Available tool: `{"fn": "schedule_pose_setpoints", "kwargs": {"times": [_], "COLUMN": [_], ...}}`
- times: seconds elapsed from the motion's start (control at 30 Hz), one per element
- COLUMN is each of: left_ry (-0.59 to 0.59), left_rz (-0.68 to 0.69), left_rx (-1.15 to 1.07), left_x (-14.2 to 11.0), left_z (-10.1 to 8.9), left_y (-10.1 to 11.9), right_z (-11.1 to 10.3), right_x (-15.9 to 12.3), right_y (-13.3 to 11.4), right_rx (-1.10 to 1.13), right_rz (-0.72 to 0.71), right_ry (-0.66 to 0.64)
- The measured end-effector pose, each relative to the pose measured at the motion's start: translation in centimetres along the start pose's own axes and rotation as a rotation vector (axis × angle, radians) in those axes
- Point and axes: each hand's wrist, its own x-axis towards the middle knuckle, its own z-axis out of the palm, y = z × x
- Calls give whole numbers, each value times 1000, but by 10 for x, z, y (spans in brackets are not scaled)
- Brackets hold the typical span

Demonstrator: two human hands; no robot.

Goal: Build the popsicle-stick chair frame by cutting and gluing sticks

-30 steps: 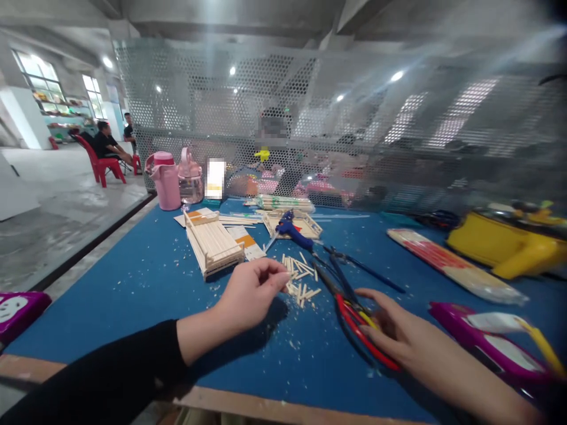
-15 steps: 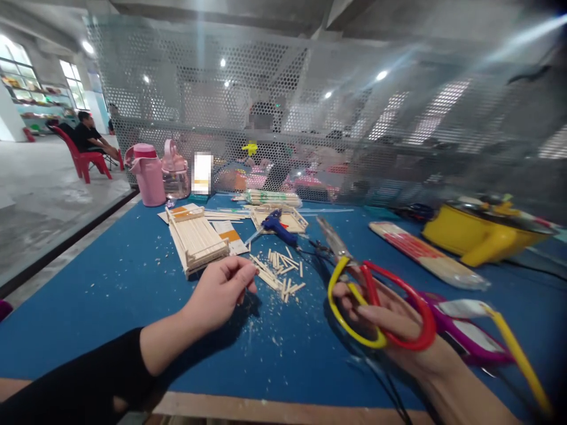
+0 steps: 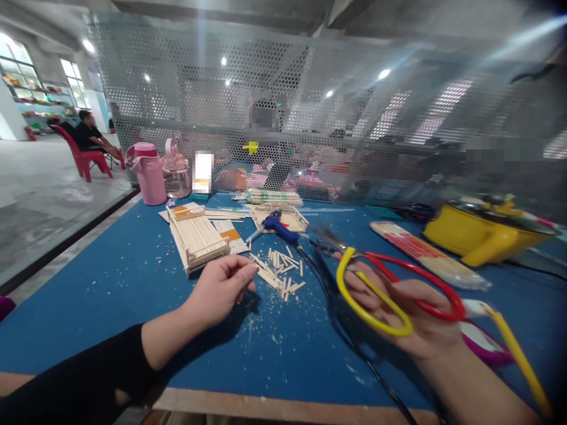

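My right hand [image 3: 420,319] is wrapped around scissors [image 3: 376,258] with one red and one yellow handle, their blurred blades pointing away and to the left. My left hand [image 3: 219,289] is closed above the table, thumb against the fingers; anything between them is hidden. Just beyond it, at the left, lies a small bed-like model [image 3: 199,233] made of wooden sticks. Short cut stick pieces [image 3: 286,262] lie scattered to the right of my left hand. Behind them, a blue glue gun [image 3: 280,229] rests against a small stick frame [image 3: 296,221].
A pink thermos [image 3: 149,177], a clear bottle [image 3: 176,180] and a phone [image 3: 202,171] stand at the back left. On the right are a stick packet [image 3: 429,257], a yellow pot [image 3: 469,233] and a purple-edged object [image 3: 487,348]. A black cord [image 3: 367,360] crosses the blue table.
My right hand has moved right with the scissors, which have turned and now point more to the left. The left hand has stayed nearly still.
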Motion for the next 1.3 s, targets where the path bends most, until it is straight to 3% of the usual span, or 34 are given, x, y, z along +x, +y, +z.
{"fn": "schedule_pose_setpoints", "kwargs": {"times": [0.1,0.13,0.33,0.47,0.87,1.3], "left_ry": [38,54,114,99,110,176], "left_rz": [17,31,94,110,215,351], "left_rx": [-54,-80,-173,-177,-298,-219], "left_x": [0,0,1,-2,-6,-8], "left_z": [-1,-1,-3,-2,2,3], "left_y": [2,3,6,5,-1,-3], "right_z": [11,19,75,93,93,93], "right_x": [13,17,26,22,20,17], "right_y": [-18,-24,-38,-30,-17,-19], "right_rx": [430,480,159,22,-170,-190], "right_rz": [31,11,-351,-553,-727,-747], "right_ry": [-158,-191,-234,-184,-107,-75]}}
